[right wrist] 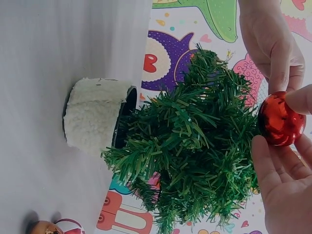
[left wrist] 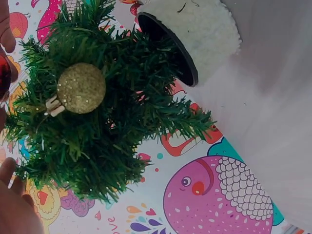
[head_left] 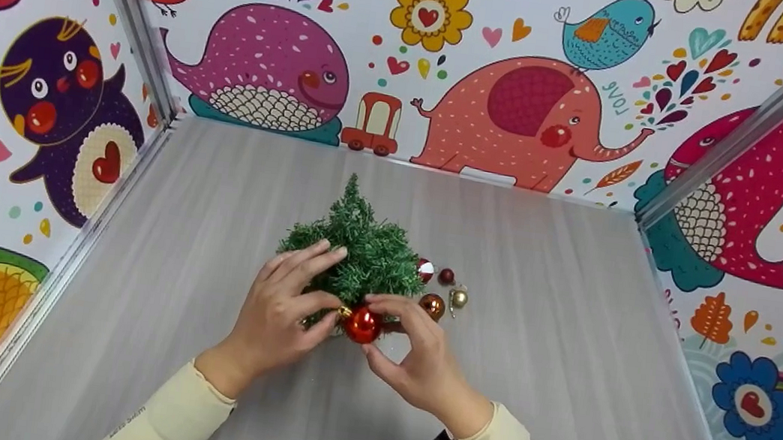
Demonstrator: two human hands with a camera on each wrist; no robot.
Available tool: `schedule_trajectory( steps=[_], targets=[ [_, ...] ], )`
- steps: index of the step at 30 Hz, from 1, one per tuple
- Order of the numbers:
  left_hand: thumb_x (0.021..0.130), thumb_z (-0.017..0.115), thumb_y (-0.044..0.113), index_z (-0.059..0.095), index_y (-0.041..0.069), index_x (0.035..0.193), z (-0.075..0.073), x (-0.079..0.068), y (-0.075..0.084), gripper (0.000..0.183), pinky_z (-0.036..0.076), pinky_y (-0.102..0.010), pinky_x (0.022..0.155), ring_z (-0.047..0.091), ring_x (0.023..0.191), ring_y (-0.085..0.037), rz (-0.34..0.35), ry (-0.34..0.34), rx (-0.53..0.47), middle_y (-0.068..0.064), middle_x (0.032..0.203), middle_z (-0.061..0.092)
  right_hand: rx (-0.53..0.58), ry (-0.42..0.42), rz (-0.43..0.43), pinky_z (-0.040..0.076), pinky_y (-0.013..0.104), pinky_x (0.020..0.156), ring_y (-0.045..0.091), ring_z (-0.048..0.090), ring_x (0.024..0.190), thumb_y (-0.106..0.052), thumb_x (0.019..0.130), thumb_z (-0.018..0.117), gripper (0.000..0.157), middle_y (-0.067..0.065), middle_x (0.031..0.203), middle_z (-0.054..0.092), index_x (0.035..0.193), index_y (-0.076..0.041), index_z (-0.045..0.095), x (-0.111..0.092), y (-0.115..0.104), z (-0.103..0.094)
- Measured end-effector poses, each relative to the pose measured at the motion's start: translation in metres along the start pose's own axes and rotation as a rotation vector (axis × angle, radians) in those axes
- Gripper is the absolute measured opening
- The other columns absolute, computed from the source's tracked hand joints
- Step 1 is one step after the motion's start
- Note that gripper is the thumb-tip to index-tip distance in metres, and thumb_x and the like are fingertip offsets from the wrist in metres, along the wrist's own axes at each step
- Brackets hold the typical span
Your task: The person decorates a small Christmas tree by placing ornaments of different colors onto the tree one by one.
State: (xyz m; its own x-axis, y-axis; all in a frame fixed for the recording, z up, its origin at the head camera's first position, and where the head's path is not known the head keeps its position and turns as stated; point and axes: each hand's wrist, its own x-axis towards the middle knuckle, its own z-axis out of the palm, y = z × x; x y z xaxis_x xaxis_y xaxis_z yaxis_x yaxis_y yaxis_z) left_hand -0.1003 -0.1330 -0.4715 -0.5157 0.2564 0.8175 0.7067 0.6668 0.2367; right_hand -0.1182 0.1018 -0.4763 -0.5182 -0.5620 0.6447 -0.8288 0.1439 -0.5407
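A shiny red Christmas bauble (head_left: 362, 324) is held between both hands, in front of a small artificial Christmas tree (head_left: 361, 246). My right hand (head_left: 427, 361) grips the ball with thumb and fingers. At its gold cap, thumb and index finger of my left hand (head_left: 273, 314) pinch, while the other fingers extend over the branches. The tree stands upright in a fuzzy white pot (right wrist: 95, 114) with a black rim. A gold glitter bauble (left wrist: 81, 88) hangs on the tree's side in the left wrist view.
Right of the tree lie several ornaments: a brown ball (head_left: 431, 306), a small gold one (head_left: 458, 298), a dark red one (head_left: 446, 276) and a red-and-white one (head_left: 424, 270). Cartoon-printed walls (head_left: 408, 93) enclose the grey wood-grain tabletop (head_left: 558, 333).
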Motion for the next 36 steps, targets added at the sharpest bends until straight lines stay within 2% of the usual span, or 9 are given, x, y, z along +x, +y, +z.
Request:
schedule_trajectory(
  steps=[4, 9, 15, 21, 26, 32, 36],
  targets=[
    [0.073, 0.074, 0.009, 0.075, 0.015, 0.076, -0.002, 0.001, 0.000, 0.007, 0.036, -0.053, 0.103, 0.049, 0.132, -0.033, 0.004, 0.023, 0.007, -0.008, 0.143, 0.056, -0.049, 0.011, -0.013, 0.053, 0.027, 0.088, 0.023, 0.058, 0.117, -0.003, 0.083, 0.075, 0.048, 0.008, 0.131, 0.059, 0.126, -0.005, 0.056, -0.001, 0.003, 0.001],
    [0.073, 0.071, 0.010, 0.072, 0.015, 0.076, -0.006, 0.005, 0.000, 0.006, 0.037, -0.052, 0.102, 0.051, 0.130, -0.033, 0.007, 0.056, 0.017, -0.008, 0.140, 0.057, -0.192, 0.016, -0.049, 0.046, 0.033, 0.100, 0.022, 0.057, 0.117, -0.009, 0.081, 0.076, 0.050, 0.004, 0.129, 0.059, 0.128, -0.006, 0.058, -0.006, 0.009, 0.005],
    [0.076, 0.069, 0.012, 0.070, 0.013, 0.075, -0.007, 0.010, 0.000, 0.002, 0.038, -0.051, 0.101, 0.052, 0.129, -0.032, 0.020, 0.049, 0.037, -0.008, 0.138, 0.059, -0.305, -0.007, -0.034, 0.044, 0.038, 0.100, 0.019, 0.056, 0.118, -0.017, 0.082, 0.076, 0.051, -0.001, 0.130, 0.059, 0.129, -0.009, 0.059, -0.009, 0.013, 0.010],
    [0.079, 0.067, 0.014, 0.069, 0.012, 0.073, -0.003, 0.011, 0.000, 0.008, 0.039, -0.054, 0.099, 0.052, 0.129, -0.033, 0.035, 0.026, 0.046, -0.010, 0.138, 0.059, -0.328, 0.004, -0.026, 0.042, 0.043, 0.103, 0.020, 0.055, 0.118, -0.016, 0.081, 0.076, 0.052, -0.001, 0.129, 0.060, 0.130, -0.009, 0.059, -0.010, 0.016, 0.015],
    [0.080, 0.066, 0.015, 0.069, 0.012, 0.073, -0.001, 0.012, 0.000, 0.008, 0.039, -0.054, 0.100, 0.051, 0.130, -0.033, 0.029, 0.007, 0.054, -0.010, 0.139, 0.058, -0.333, 0.018, -0.021, 0.037, 0.050, 0.107, 0.021, 0.055, 0.119, -0.016, 0.081, 0.075, 0.051, 0.000, 0.127, 0.060, 0.129, -0.008, 0.060, -0.009, 0.016, 0.018],
    [0.080, 0.067, 0.014, 0.069, 0.013, 0.074, 0.001, 0.012, 0.001, 0.006, 0.039, -0.054, 0.101, 0.049, 0.132, -0.031, 0.023, -0.021, 0.070, -0.010, 0.140, 0.057, -0.336, 0.033, -0.007, 0.034, 0.054, 0.109, 0.021, 0.054, 0.120, -0.016, 0.078, 0.077, 0.052, -0.001, 0.126, 0.061, 0.128, -0.010, 0.061, -0.007, 0.015, 0.021],
    [0.080, 0.066, 0.014, 0.068, 0.013, 0.074, 0.001, 0.011, 0.001, 0.007, 0.038, -0.054, 0.102, 0.049, 0.132, -0.031, 0.021, -0.026, 0.069, -0.010, 0.140, 0.057, -0.331, 0.085, -0.010, 0.035, 0.055, 0.108, 0.020, 0.057, 0.113, -0.018, 0.080, 0.078, 0.043, -0.003, 0.120, 0.064, 0.120, -0.012, 0.065, -0.002, 0.013, 0.023]
  ],
)
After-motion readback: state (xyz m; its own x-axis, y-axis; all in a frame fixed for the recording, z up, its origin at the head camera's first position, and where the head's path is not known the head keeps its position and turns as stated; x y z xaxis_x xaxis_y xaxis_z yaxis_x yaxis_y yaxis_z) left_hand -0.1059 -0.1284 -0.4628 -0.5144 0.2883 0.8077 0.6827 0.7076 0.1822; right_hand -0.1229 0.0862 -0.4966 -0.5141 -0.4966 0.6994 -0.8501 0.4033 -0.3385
